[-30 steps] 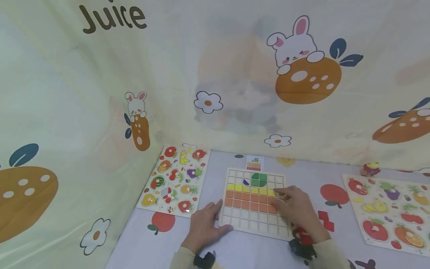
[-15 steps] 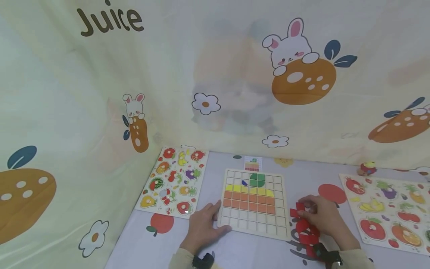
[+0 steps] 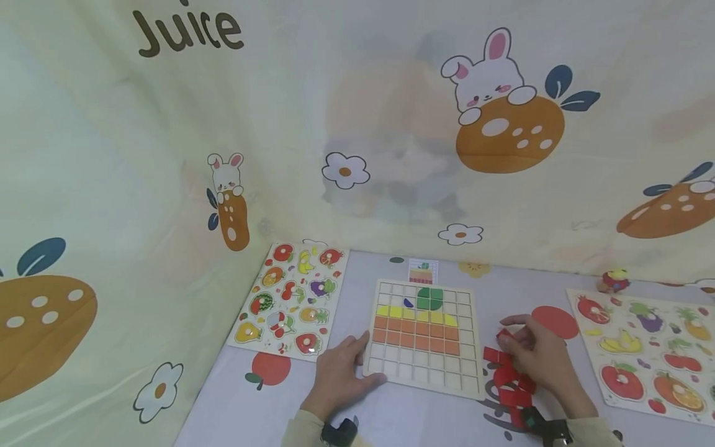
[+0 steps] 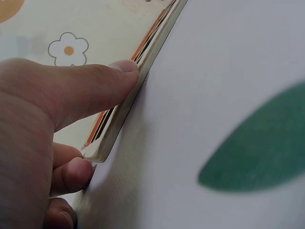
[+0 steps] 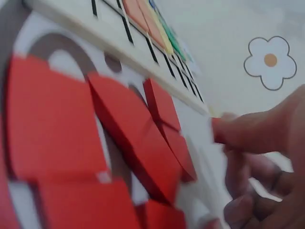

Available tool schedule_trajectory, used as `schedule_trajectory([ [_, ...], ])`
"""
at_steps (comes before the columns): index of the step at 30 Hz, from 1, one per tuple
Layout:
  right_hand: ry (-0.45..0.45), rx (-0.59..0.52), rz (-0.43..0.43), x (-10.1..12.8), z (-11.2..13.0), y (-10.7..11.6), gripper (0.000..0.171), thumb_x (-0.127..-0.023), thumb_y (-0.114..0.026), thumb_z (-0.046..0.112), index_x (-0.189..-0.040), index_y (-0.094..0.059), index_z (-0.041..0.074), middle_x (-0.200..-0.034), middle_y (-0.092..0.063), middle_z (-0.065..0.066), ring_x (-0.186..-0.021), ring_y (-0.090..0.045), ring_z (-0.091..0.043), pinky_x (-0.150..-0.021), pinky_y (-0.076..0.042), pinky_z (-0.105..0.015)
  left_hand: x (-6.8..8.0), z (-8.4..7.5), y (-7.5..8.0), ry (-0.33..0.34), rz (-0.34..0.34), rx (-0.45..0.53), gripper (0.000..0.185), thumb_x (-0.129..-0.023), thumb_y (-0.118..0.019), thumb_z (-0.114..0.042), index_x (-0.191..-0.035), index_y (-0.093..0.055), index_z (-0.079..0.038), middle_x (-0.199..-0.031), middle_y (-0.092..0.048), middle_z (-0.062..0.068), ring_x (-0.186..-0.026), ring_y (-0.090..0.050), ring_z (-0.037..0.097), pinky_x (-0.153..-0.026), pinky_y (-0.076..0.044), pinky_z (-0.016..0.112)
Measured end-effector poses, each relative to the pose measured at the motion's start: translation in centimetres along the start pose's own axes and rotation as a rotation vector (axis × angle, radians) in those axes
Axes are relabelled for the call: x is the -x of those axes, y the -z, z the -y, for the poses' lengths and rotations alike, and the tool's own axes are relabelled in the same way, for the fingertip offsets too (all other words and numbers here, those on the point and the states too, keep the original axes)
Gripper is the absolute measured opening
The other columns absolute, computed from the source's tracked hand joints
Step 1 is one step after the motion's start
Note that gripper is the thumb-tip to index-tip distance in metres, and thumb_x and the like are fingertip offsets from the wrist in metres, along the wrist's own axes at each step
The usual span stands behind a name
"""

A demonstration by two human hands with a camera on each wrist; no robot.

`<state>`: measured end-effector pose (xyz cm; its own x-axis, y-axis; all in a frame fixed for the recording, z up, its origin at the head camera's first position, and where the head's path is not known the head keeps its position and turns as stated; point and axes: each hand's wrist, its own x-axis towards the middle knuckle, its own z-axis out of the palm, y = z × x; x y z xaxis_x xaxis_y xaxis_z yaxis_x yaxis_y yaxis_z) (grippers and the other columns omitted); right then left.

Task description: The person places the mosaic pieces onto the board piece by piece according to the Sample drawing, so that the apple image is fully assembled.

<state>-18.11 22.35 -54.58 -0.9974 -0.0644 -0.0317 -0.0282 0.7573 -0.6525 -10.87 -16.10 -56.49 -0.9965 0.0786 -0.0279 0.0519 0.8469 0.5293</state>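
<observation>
My left hand (image 3: 341,375) holds the near left corner of a pale wooden grid board (image 3: 413,374), thumb along the near edge and fingers at the left side. In the left wrist view the thumb (image 4: 95,88) lies against the board's edge. Coloured tiles fill several cells: orange rows (image 3: 416,335), a yellow row (image 3: 396,311), green pieces (image 3: 430,298) and a small blue piece. Right of the board, my right hand (image 3: 539,354) pinches a small red block (image 5: 218,130) between thumb and fingers, mostly covered by them. Beneath and beside that hand lie several loose red blocks (image 5: 55,119).
A small pattern card (image 3: 423,270) lies behind the board. Fruit puzzle boards stand at either side, one on the left (image 3: 290,298) and one on the right (image 3: 642,354). A small colourful toy (image 3: 614,280) sits at the back right, near the printed cloth wall (image 3: 391,205).
My right hand has gone from the board's yellow row rightward to the loose red blocks and picked one up. The left hand has stayed at the board's corner.
</observation>
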Motion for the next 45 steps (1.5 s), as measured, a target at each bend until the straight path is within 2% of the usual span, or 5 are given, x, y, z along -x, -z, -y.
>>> schedule_trajectory([
  [9, -0.135, -0.197, -0.139, 0.6, 2.9, -2.5, 0.053, -0.092, -0.083, 0.042, -0.134, -0.071, 0.012, -0.108, -0.079, -0.018, -0.091, -0.078, -0.029, -0.067, -0.053, -0.018, 0.0, 0.2, -0.2, -0.021, -0.024, -0.015, 0.088, -0.081, -0.084, -0.062, -0.154, -0.058, -0.021, -0.083, -0.046, -0.015, -0.068, -0.039, 0.001, -0.066, -0.031, 0.023],
  [16, -0.114, -0.292, -0.099, 1.2, 6.0, -5.3, 0.053, -0.090, -0.086, 0.038, -0.134, -0.073, 0.011, -0.110, -0.081, -0.015, -0.101, -0.079, -0.031, -0.071, -0.052, -0.016, 0.0, 0.4, -0.2, -0.034, -0.030, -0.015, 0.087, -0.080, -0.084, -0.061, -0.153, -0.059, -0.021, -0.082, -0.045, -0.016, -0.068, -0.038, 0.001, -0.067, -0.031, 0.024],
  [23, -0.041, -0.371, 0.031, 1.4, 9.0, -8.2, 0.042, -0.089, -0.088, 0.031, -0.127, -0.077, 0.017, -0.102, -0.081, -0.001, -0.096, -0.077, -0.018, -0.082, -0.055, -0.017, -0.1, 0.6, -0.1, -0.050, -0.023, -0.012, 0.088, -0.080, -0.087, -0.058, -0.154, -0.057, -0.020, -0.083, -0.046, -0.015, -0.067, -0.038, 0.001, -0.065, -0.032, 0.022],
  [32, 0.085, -0.307, 0.111, 1.7, 12.8, -11.5, 0.029, -0.085, -0.090, 0.021, -0.112, -0.080, 0.019, -0.095, -0.077, 0.006, -0.083, -0.071, -0.007, -0.077, -0.056, -0.024, -0.2, 0.8, 0.1, -0.038, 0.022, 0.011, 0.091, -0.080, -0.089, -0.056, -0.158, -0.053, -0.023, -0.079, -0.047, -0.015, -0.065, -0.038, 0.001, -0.063, -0.033, 0.022],
  [45, 0.248, -0.024, 0.084, 1.5, 15.1, -13.8, 0.021, -0.084, -0.090, 0.027, -0.103, -0.082, 0.025, -0.074, -0.061, 0.019, -0.067, -0.050, -0.005, -0.062, -0.040, -0.024, -0.3, 1.1, 0.4, -0.018, 0.034, 0.060, 0.087, -0.080, -0.091, -0.051, -0.155, -0.056, -0.023, -0.065, -0.047, -0.014, -0.057, -0.038, 0.002, -0.059, -0.031, 0.022],
])
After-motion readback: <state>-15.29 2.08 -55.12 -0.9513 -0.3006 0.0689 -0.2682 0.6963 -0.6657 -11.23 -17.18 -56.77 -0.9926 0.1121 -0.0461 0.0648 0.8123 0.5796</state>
